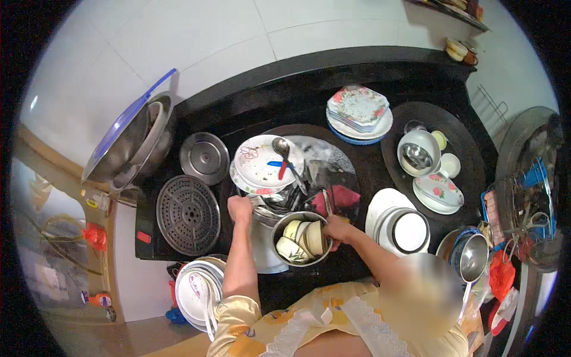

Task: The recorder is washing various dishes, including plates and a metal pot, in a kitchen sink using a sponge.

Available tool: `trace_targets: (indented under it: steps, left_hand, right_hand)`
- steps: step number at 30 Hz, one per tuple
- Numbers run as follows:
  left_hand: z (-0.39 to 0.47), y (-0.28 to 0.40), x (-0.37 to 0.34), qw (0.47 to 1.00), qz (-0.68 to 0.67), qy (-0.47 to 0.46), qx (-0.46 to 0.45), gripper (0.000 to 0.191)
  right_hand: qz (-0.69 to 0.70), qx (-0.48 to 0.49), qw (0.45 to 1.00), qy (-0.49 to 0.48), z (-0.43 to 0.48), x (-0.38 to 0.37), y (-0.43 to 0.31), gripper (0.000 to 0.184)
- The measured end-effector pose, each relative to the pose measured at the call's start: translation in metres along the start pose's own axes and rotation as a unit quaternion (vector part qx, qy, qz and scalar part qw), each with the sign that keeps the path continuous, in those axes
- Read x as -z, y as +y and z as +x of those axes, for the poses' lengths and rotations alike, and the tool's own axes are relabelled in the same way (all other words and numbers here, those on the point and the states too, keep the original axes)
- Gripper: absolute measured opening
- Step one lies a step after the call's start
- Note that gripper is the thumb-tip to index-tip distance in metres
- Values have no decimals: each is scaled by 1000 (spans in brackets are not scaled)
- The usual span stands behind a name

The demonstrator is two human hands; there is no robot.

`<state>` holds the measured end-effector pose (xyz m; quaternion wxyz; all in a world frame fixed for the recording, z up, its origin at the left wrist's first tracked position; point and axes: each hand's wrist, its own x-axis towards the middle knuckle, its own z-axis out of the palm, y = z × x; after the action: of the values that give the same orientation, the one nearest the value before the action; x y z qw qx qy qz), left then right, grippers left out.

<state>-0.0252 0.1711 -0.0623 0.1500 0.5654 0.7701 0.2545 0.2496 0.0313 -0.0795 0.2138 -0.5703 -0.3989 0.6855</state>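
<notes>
My left hand [241,209] is closed around a metal handle [257,202] beside a shiny metal pan [266,216], which is mostly hidden. My right hand [337,230] grips the right side of a stainless steel pot [276,256]. Several cream bowls [292,250] lie tilted inside that pot. By the right hand, a narrow metal utensil [328,203] stands against a red cloth [345,197]. Beyond the pot sits a stack of soiled white plates [250,172], topped by a metal ladle [281,145] and utensils with a red and a blue handle.
Floral square plates [359,105] are stacked at the back. To the right are bowls [419,136], oval floral dishes [439,192] and white dishes [410,231]. A perforated steamer plate [188,214] and metal lid [205,157] lie left. Stacked bowls [183,290] stand near my left elbow.
</notes>
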Motion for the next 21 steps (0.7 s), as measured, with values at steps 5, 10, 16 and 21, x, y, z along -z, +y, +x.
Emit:
trace_targets:
  steps: [5, 10, 16, 21]
  left_hand:
    - [-4, 35, 18, 997, 16, 16, 67, 18]
    - [4, 36, 33, 998, 63, 31, 0, 18]
    - [7, 47, 35, 993, 109, 34, -21, 21]
    - [-1, 64, 44, 988, 147, 16, -42, 21]
  right_hand:
    - [26, -5, 999, 35, -8, 1, -13, 15]
    - [29, 17, 999, 29, 3, -9, -9, 14]
    - [52, 0, 999, -5, 23, -4, 7, 15]
    - [-51, 27, 998, -28, 47, -5, 21, 16]
